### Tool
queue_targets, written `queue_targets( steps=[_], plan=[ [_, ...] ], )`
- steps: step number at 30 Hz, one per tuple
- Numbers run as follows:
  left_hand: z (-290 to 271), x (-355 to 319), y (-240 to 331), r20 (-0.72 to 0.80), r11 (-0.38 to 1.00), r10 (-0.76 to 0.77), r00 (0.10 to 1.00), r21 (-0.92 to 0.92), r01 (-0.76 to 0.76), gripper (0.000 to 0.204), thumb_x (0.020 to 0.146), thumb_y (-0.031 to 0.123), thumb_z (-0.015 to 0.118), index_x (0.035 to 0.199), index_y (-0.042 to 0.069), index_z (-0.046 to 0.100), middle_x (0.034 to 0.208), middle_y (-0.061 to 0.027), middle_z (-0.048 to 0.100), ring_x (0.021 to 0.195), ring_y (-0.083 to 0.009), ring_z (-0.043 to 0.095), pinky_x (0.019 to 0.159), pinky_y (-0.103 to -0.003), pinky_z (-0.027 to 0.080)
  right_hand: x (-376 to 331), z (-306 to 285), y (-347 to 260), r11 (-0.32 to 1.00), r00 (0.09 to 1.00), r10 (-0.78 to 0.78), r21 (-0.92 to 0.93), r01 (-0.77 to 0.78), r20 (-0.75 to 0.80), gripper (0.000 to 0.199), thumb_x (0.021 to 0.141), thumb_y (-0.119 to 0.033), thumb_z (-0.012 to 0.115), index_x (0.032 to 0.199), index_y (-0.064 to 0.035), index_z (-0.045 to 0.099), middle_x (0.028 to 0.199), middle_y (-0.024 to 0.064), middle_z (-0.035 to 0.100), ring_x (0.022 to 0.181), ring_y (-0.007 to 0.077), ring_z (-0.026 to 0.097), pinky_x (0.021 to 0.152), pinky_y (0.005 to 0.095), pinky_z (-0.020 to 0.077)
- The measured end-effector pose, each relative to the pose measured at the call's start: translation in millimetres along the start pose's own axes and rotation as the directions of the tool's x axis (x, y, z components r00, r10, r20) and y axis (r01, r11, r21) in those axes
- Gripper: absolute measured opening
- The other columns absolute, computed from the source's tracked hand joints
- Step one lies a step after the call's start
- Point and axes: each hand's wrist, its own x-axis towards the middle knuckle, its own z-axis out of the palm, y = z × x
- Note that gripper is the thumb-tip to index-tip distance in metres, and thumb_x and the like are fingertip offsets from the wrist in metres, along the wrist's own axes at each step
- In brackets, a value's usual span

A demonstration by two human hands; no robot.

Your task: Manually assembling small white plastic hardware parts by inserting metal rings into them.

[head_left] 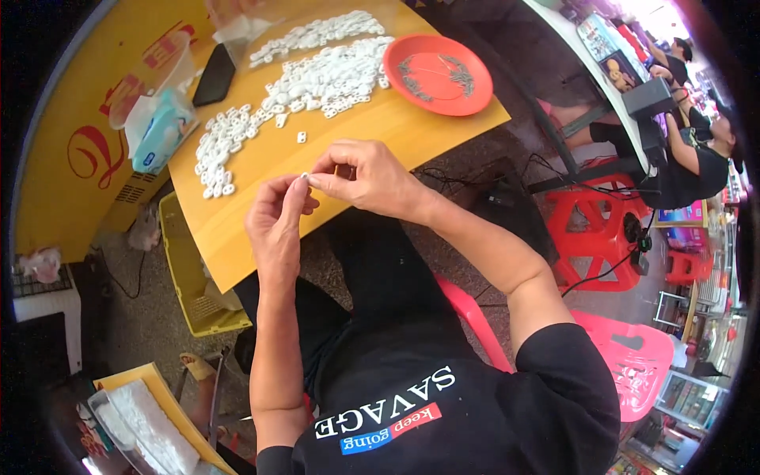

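Note:
My left hand (277, 222) pinches a small white plastic piece (305, 176) between thumb and fingertips, over the near edge of the yellow table. From the other side, my right hand (370, 180) meets it with closed thumb and index finger. The fingertips cover most of the piece. Just beyond my hands lies one single white piece (302, 137) with two holes. Many like it form a large pile (336, 75) and a curved group of white pieces (215, 158) at the left. A round red plate (400, 59) holds small thin grey metal bits.
The yellow table (245, 245) also carries a black phone (214, 75) and a blue-and-white tissue pack (164, 131). Below its left side stands a yellow crate (186, 297). Red stools (598, 229) and a pink chair (625, 360) are at the right, with other people farther back.

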Motion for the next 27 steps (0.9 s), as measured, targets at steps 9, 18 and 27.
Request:
queue_targets(
  steps=[9, 18, 27],
  plan=[
    [16.2, 2.4, 1.0, 0.074, 0.998, -0.015, 0.997, -0.053, 0.019, 0.016, 0.093, 0.01, 0.062, 0.101, -0.004, 0.06, 0.088, -0.0068, 0.065, 0.077, -0.0118, 0.062, 0.069, -0.024, 0.05, -8.4, -10.8, -1.3, 0.995, 0.996, 0.092, 0.035, -0.091, -0.018, 0.016, 0.087, -0.013, 0.067, 0.086, 0.0026, 0.065, 0.077, 0.0062, 0.063, 0.068, 0.0098, 0.058, 0.06, 0.0266, 0.0471],
    [20.3, 3.0, -5.4, 0.105, 1.0, -0.019, 0.994, 0.016, 0.018, 0.013, 0.093, 0.005, 0.061, 0.102, -0.004, 0.059, 0.087, -0.0065, 0.064, 0.076, -0.0123, 0.063, 0.071, -0.024, 0.052, -14.0, -22.3, 3.5, 0.995, 1.0, -0.014, -0.098, 0.013, -0.01, 0.017, 0.088, -0.014, 0.065, 0.087, 0.0027, 0.064, 0.077, 0.0084, 0.062, 0.068, 0.013, 0.059, 0.061, 0.0285, 0.0472],
    [30.6, 0.5, -11.5, 0.113, 0.946, 0.235, 0.965, 0.203, -0.254, 0.012, 0.091, -0.003, 0.06, 0.103, -0.003, 0.06, 0.091, -0.0077, 0.063, 0.08, -0.013, 0.064, 0.073, -0.024, 0.052, -17.2, -20.8, 4.4, 0.908, 0.965, 0.261, 0.329, -0.258, 0.036, 0.021, 0.095, -0.019, 0.061, 0.087, 0.0, 0.065, 0.072, -0.0013, 0.06, 0.063, 0.0034, 0.053, 0.054, 0.0201, 0.0415]
  ],
)
